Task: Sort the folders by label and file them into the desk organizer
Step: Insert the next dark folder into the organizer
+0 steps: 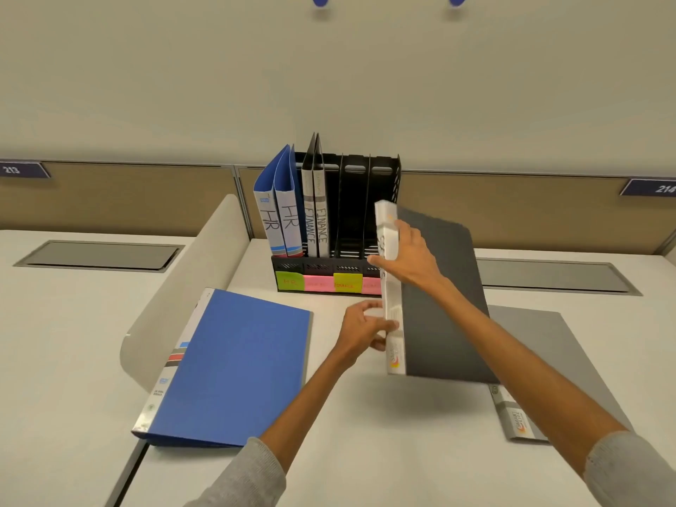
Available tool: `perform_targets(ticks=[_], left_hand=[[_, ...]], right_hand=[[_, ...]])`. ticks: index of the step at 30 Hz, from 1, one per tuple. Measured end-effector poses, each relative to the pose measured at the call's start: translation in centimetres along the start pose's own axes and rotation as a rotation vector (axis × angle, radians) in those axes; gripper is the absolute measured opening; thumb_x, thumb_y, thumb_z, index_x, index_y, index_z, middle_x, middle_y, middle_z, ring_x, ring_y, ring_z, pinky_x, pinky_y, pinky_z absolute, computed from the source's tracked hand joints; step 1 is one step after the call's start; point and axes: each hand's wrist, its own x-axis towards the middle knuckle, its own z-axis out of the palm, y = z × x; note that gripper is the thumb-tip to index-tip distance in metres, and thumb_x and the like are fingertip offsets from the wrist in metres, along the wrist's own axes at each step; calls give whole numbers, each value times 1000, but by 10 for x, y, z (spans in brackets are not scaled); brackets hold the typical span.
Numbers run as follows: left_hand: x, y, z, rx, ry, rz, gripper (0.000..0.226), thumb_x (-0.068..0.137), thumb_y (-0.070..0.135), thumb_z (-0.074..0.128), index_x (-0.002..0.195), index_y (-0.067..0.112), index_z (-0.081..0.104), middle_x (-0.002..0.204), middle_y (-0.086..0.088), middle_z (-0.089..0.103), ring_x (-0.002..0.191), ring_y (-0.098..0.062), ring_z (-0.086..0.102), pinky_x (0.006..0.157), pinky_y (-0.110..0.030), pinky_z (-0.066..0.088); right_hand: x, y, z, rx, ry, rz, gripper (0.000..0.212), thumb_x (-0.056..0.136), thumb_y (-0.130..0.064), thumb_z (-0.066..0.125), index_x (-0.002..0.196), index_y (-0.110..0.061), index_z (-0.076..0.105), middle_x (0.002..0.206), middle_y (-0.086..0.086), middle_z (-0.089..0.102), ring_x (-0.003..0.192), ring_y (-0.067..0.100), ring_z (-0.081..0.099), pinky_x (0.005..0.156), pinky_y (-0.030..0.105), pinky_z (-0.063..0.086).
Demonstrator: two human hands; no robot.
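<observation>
Folder (439, 342), dark grey cover, white printed spine

Folders (289, 214) in organizer (395, 181), leftmost slots

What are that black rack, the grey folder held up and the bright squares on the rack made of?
Black rack: looks like matte moulded plastic, given its perforated walls and thin dividers. Raised grey folder: probably flexible plastic sheet, with a smooth, dull cover; the white spine seems a printed paper insert. Bright squares: likely paper sticky notes, flat, with handwriting.
</observation>
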Motion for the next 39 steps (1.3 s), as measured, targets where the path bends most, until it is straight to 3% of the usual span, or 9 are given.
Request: perform_targets(ticks=[5, 12, 15, 18, 22, 28, 31, 35, 39], left_hand=[[-20, -57, -16, 106, -120, -174, 44, 77, 14, 77, 115, 12, 56, 102, -5, 71, 72, -22, 74, 58, -28, 59], [-20, -82, -27, 268, -181, -388, 54, 75, 19, 83, 117, 14, 49, 109, -8, 68, 78, -24, 75, 60, -30, 60], [-17, -84, -34, 436, -169, -450, 48, 71, 19, 86, 106, 9, 55, 105, -14, 71, 80, -28, 74, 66, -35, 62], [-13, -85, -40, 619, -233, -499, 38, 74, 21, 85, 99, 3, 64, 96, -16, 74, 80, -27, 75, 74, -37, 62], [7, -61, -57, 707, 26, -315, 38, 79, 31, 79, 105, 9, 63, 92, -11, 74, 71, -18, 71, 72, -32, 61], [61, 13, -101, 643, 490, 105, 46, 81, 34, 72, 121, 17, 55, 100, -2, 73, 93, -20, 67, 78, -32, 52], [86, 41, -115, 641, 551, 281, 54, 83, 31, 72, 128, 21, 46, 107, -4, 72, 89, -19, 69, 72, -28, 52], [110, 56, -121, 687, 576, 416, 73, 83, 30, 72, 142, 30, 29, 120, -8, 67, 100, -22, 67, 81, -36, 56], [125, 57, -124, 714, 548, 433, 76, 85, 33, 70, 147, 31, 25, 127, -7, 63, 104, -23, 66, 86, -39, 56]], right_hand=[[-12, 18, 35, -6, -147, 92, 96, 76, -58, 72, 149, -19, 22, 146, 13, 35, 133, 33, 39, 103, 53, 43], [-17, 20, 62, 14, -188, 85, 85, 75, -52, 75, 141, -17, 34, 135, 12, 45, 121, 29, 50, 94, 45, 49], [-12, 15, 68, 15, -180, 56, 77, 77, -50, 75, 136, -16, 39, 127, 11, 49, 112, 27, 55, 83, 36, 49], [-3, 3, 70, 27, -190, 42, 73, 79, -50, 73, 135, -17, 40, 131, 9, 51, 112, 26, 56, 85, 38, 51], [20, -25, 63, 38, -148, -34, 71, 85, -53, 65, 140, -16, 39, 139, 9, 50, 119, 27, 56, 94, 43, 50], [68, -86, 38, 98, -5, -152, 68, 89, -51, 61, 144, -25, 31, 132, 10, 55, 106, 26, 63, 88, 45, 53], [92, -113, 23, 104, 69, -248, 74, 88, -46, 64, 147, -34, 21, 127, 14, 54, 97, 27, 64, 79, 41, 55], [116, -136, 15, 75, 124, -284, 78, 87, -37, 68, 148, -36, 20, 129, 18, 50, 98, 30, 61, 70, 31, 45], [120, -138, 24, 59, 113, -262, 59, 89, -30, 68, 139, -22, 37, 130, 16, 55, 112, 35, 59, 86, 40, 51]])
